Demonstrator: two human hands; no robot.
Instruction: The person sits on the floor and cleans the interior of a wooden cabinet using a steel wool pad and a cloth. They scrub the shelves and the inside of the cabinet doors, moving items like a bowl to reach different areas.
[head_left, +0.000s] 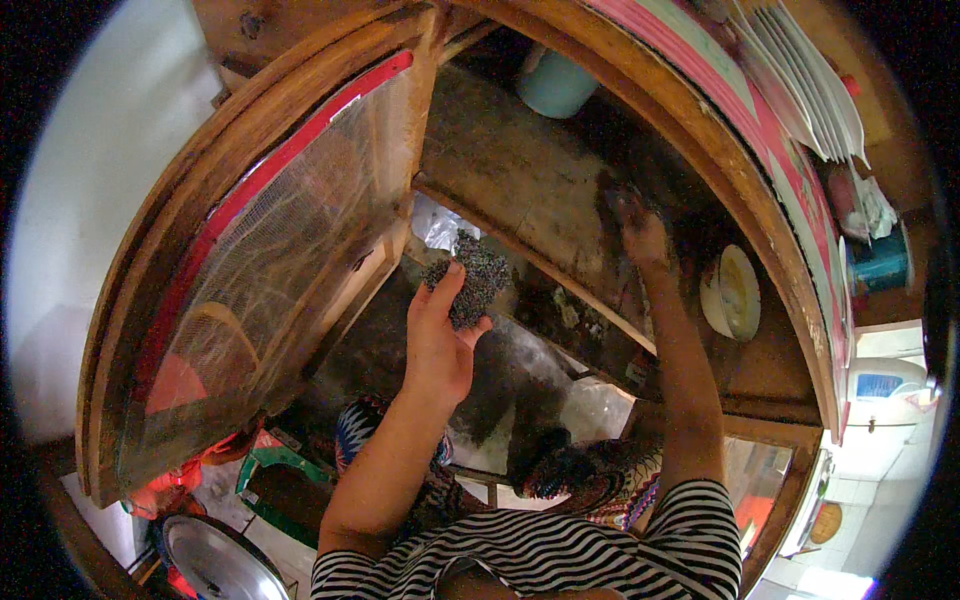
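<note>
Before me stands an open wooden cabinet with a worn shelf board (517, 157). My left hand (442, 322) grips a bunched, dark grey speckled wad (478, 277), perhaps a cloth or scouring pad, just outside the shelf's front edge. Deep in shadow, my right hand (643, 236) reaches into the cabinet and is low over the shelf, apparently touching it. Its fingers are too dark to show whether they hold something. To its right is a pale bowl (731, 292) with a yellowish inside. A grey-blue container (556, 84) sits farther back on the shelf.
The mesh-panelled cabinet door (285, 247) swings out on the left. White plates (806, 82) stand on the cabinet top at right, near a teal container (879, 262). Low on the left are a metal lid (221, 559), a green-edged cardboard box (281, 476) and a red plastic bag (169, 484).
</note>
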